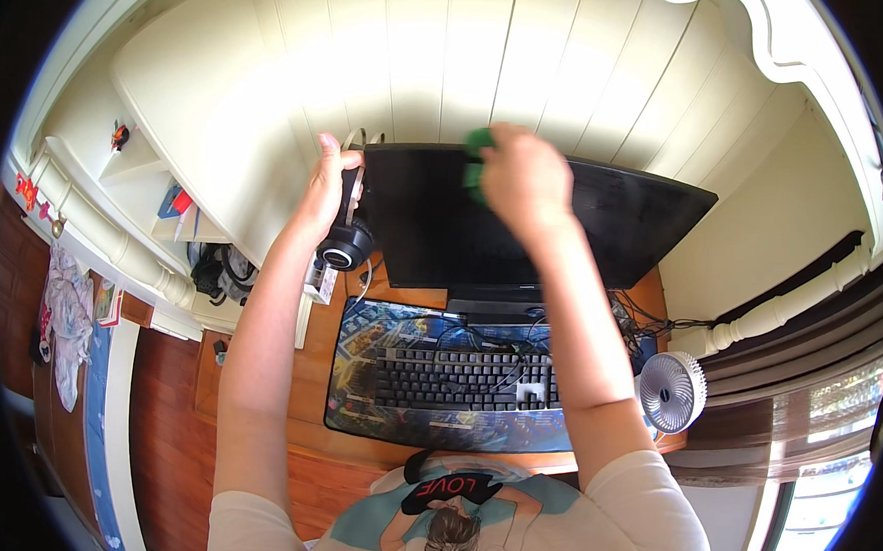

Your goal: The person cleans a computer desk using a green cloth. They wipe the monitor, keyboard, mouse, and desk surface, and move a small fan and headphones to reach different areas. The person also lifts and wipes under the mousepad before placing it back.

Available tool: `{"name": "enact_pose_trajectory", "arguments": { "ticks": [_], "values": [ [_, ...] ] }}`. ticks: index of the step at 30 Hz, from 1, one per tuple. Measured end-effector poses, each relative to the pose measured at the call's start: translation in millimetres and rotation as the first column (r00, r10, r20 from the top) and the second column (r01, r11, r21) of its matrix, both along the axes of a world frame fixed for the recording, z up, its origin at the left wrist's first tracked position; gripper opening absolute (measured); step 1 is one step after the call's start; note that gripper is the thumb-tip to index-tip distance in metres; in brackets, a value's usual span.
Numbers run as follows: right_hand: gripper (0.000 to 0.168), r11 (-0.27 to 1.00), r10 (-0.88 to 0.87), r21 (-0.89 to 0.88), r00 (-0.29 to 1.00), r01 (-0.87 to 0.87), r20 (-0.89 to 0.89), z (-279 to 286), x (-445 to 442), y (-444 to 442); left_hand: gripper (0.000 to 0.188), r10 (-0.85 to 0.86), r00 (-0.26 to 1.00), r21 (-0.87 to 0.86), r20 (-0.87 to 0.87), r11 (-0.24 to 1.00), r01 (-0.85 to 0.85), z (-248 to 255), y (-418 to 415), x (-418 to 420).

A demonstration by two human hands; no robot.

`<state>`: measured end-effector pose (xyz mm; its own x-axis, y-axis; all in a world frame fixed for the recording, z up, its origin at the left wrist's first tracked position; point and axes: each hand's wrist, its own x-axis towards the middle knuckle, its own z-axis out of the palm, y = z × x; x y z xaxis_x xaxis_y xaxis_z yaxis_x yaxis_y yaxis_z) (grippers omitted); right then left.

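Observation:
A black computer monitor [436, 223] stands on the wooden desk before me. My right hand [525, 177] is closed on a green cloth [478, 175] at the monitor's upper edge, and the cloth hangs partly over the screen; both look blurred. At the monitor's left side is my left hand [330, 186], thumb up, beside black headphones [346, 248]. Its fingers are partly hidden behind the headband and the screen edge, so its hold is unclear. Below the monitor, a keyboard [452, 379] lies on a patterned desk mat [435, 423], with thin cables across it.
A small white fan [671, 393] stands at the desk's right edge, near tangled black cables [639, 321]. White shelves [132, 166] with small items rise on the left. Behind the monitor is a pale panelled wall [422, 53]. A curtain [798, 409] hangs at right.

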<state>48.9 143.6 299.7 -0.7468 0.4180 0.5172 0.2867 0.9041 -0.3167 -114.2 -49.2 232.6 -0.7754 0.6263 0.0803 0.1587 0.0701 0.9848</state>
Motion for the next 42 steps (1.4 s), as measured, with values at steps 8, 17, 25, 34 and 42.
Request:
{"name": "enact_pose_trajectory", "arguments": {
  "ticks": [8, 17, 25, 34, 42],
  "values": [
    [0.011, 0.969, 0.242, 0.116, 0.933, -0.218, -0.265, -30.2, -70.6, -98.1, 0.101, 0.008, 0.998, 0.209, 0.065, 0.978, -0.022, -7.4, 3.0, -1.1],
    [0.027, 0.479, 0.669, -0.413, 0.627, -0.774, -0.398, -77.3, -20.6, -65.6, 0.079, 0.141, 0.955, 0.253, 0.262, 0.945, -0.209, 2.8, 4.8, 4.4],
    [0.023, 0.49, 0.196, -0.853, 0.976, -0.178, -0.091, -258.0, 104.8, -6.9, 0.025, -0.02, 0.978, -0.155, -0.207, 0.988, -0.013, 26.6, 14.4, 19.8],
    [0.032, 0.733, -0.636, -0.543, 0.696, 0.41, -0.333, -315.3, 88.6, 56.0, 0.02, -0.026, 0.972, -0.205, -0.234, 0.978, -0.023, 17.4, 16.1, 5.9],
    [0.038, 0.729, -0.37, -0.639, 0.927, 0.246, -0.066, -293.0, 11.8, -72.1, 0.023, 0.032, 0.964, -0.172, -0.264, 0.982, -0.08, 11.7, 13.1, 1.8]
  ]
}}
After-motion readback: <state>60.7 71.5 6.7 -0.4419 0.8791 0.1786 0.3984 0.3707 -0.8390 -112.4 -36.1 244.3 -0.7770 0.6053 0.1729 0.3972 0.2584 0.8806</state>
